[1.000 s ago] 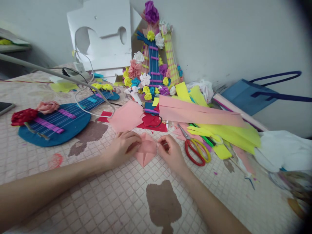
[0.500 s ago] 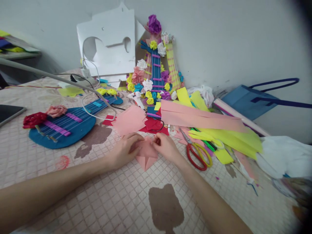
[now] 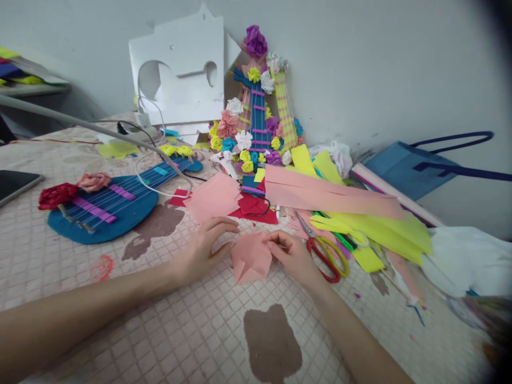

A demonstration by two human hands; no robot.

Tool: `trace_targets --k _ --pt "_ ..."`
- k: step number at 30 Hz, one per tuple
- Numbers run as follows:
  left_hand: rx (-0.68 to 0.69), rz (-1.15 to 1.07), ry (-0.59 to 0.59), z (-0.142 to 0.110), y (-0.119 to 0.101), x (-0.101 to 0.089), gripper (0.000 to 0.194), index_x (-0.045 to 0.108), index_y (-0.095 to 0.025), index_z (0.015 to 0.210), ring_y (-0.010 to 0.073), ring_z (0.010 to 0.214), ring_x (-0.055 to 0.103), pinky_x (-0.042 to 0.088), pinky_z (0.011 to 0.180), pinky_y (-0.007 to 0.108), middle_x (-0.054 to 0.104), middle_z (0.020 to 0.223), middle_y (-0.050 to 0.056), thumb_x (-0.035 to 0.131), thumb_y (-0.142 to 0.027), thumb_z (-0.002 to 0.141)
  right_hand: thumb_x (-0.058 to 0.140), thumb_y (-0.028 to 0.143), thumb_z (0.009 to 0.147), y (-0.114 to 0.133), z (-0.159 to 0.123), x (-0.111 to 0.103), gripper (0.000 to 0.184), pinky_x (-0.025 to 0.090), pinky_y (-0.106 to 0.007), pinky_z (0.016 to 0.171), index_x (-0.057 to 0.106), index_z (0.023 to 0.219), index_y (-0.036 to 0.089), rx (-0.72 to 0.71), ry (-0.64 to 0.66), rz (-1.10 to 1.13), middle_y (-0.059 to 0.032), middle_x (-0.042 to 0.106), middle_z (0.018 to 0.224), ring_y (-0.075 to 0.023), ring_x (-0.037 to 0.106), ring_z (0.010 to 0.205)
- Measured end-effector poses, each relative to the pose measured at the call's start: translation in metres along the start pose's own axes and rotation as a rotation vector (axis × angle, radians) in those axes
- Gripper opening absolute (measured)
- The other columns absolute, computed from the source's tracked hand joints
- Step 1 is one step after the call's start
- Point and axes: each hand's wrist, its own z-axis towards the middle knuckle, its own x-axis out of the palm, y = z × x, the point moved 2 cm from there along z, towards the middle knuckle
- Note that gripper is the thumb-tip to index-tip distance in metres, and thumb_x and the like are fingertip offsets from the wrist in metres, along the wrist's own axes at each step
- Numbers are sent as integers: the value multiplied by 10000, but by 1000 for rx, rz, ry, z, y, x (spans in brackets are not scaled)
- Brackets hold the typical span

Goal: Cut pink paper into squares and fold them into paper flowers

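A small folded piece of pink paper (image 3: 251, 257) lies between my hands on the patterned tablecloth, with creased flaps at its near edge. My right hand (image 3: 290, 253) pinches its right upper edge between thumb and fingers. On the other side, my left hand (image 3: 208, 248) has thumb and fingers apart; its thumb tip is at the paper's left edge, and I see nothing gripped in it. Just beyond lies a stack of pink paper sheets (image 3: 214, 196), with red paper pieces (image 3: 254, 205) beside it. Scissors (image 3: 324, 258) with red and yellow handles rest right of my right hand.
A blue guitar-shaped craft (image 3: 108, 213) with paper roses lies at left, a white cable crossing it. Decorated guitars (image 3: 259, 117) and a white foam board (image 3: 180, 80) lean at the wall. Pink strips (image 3: 328, 192), yellow paper (image 3: 384, 232) and a blue bag (image 3: 412, 165) are at right.
The pink paper has turned and shifted slightly right with my right hand. My left hand's fingers have opened away from it. The view swung a little left and up early on.
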Motion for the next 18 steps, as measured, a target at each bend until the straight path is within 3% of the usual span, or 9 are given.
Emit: trace_targets --k 5,11,16,18 --pt "101 85 83 -5 -21 1 159 546 -188 987 204 996 538 421 870 363 594 1024 75 575 -231 837 480 142 790 -6 -13 -3 225 480 -304 716 620 954 208 10 -3 9 -20 645 899 -151 598 785" --pt "128 231 263 -14 -36 18 249 540 -195 929 218 932 517 346 837 389 591 993 50 692 -261 742 515 62 770 -1 -22 6 217 476 -297 710 636 863 215 -230 -132 -296 -26 551 845 -165 571 796" --pt "176 356 200 -17 -34 20 99 534 -186 910 204 933 503 322 867 396 588 1002 55 552 -137 826 500 50 800 2 -27 12 216 478 -274 670 611 890 212 -367 -175 -399 -32 522 844 -156 560 770" --pt "213 420 168 -16 -32 15 150 540 -187 912 198 936 497 310 885 408 584 1036 62 472 -67 853 498 59 816 3 -30 11 197 478 -275 665 605 894 204 -428 -170 -460 -38 522 843 -158 556 768"
